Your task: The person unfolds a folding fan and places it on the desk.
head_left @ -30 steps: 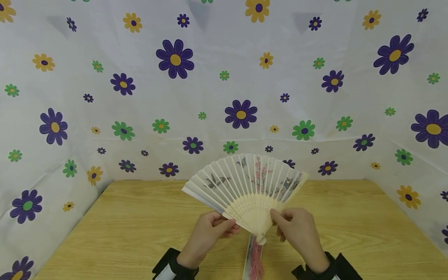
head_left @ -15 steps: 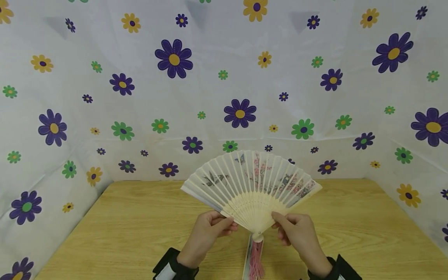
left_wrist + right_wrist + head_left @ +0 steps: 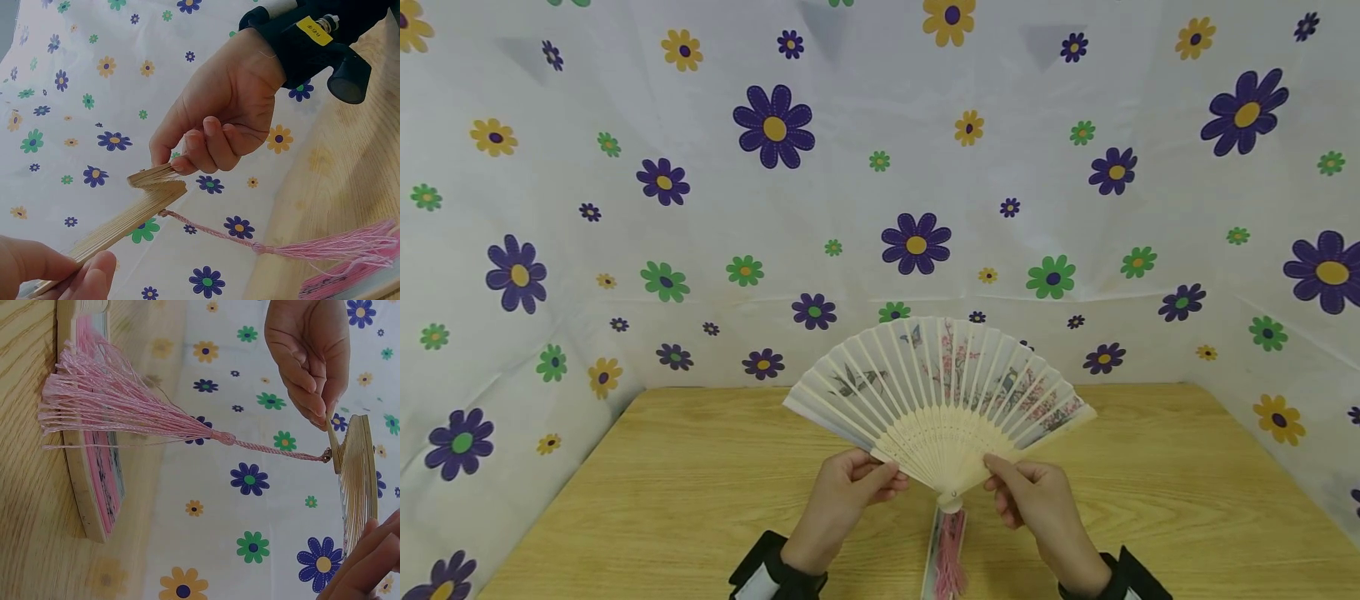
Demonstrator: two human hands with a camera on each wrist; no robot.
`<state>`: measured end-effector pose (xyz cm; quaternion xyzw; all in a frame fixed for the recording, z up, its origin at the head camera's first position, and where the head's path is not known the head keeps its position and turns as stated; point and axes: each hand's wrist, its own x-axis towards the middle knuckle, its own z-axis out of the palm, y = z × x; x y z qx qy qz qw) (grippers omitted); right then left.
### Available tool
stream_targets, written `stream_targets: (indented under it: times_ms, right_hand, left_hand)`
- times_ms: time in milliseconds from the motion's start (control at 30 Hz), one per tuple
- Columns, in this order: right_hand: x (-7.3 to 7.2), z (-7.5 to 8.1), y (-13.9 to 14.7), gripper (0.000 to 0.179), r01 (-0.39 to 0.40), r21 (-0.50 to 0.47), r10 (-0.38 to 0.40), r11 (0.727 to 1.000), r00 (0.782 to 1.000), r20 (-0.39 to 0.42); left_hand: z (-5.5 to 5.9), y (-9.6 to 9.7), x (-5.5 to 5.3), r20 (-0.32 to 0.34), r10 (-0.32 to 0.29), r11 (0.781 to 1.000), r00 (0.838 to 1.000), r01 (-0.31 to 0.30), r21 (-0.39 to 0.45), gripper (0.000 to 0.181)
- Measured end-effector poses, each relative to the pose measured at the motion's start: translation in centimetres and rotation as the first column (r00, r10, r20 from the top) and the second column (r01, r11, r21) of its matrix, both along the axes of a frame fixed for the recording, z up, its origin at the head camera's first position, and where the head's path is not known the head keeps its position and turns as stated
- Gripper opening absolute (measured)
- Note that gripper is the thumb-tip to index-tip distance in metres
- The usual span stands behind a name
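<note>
A spread folding fan with pale ribs, white cloth, painted birds and pink blossoms is held up in the head view. My left hand pinches its left outer stick between thumb and fingers. The right outer stick is gripped low down by my right hand, thumb on the front face. From the pivot hangs a pink tassel on a braided cord. In the left wrist view the fan's ribs appear nearly edge-on, with the right hand at the far stick.
Below the tassel, a second fan, folded, with wooden sides and pink and bluish cloth, lies on the wooden table. White flower-printed cloth encloses the table at the back and both sides.
The fan has spread wider on its right side, showing more blossoms. My right hand has moved slightly right and down with the outer stick; the left hand has barely shifted.
</note>
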<state>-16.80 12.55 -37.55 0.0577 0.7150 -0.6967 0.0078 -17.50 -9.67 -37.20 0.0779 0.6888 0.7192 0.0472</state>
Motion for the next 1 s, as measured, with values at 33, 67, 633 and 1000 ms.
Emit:
stream_targets:
  times_ms: [33,67,633,1000]
  right_hand:
    - [0.0,0.0,0.0,0.037,-0.004,-0.005,0.004,1.0,1.0,-0.002]
    - [0.0,0.0,0.1,0.037,-0.006,-0.011,0.006,1.0,1.0,0.0]
    - [0.7,-0.6,0.2,0.038,-0.009,-0.097,0.015,0.995,0.998,0.057]
    - [1.0,-0.7,0.1,0.039,0.02,-0.145,-0.005,0.989,0.995,0.1]
  left_hand:
    - [0.0,0.0,0.0,0.001,0.001,1.0,1.0,-0.001,0.002,0.018]
    - [0.0,0.0,0.0,0.001,0.002,1.0,1.0,-0.002,0.001,0.018]
    - [-0.2,0.2,-0.1,0.02,0.03,1.0,0.999,-0.03,-0.002,0.014]
    - [-0.4,0.3,-0.2,0.036,0.024,0.999,0.999,-0.025,0.03,0.016]
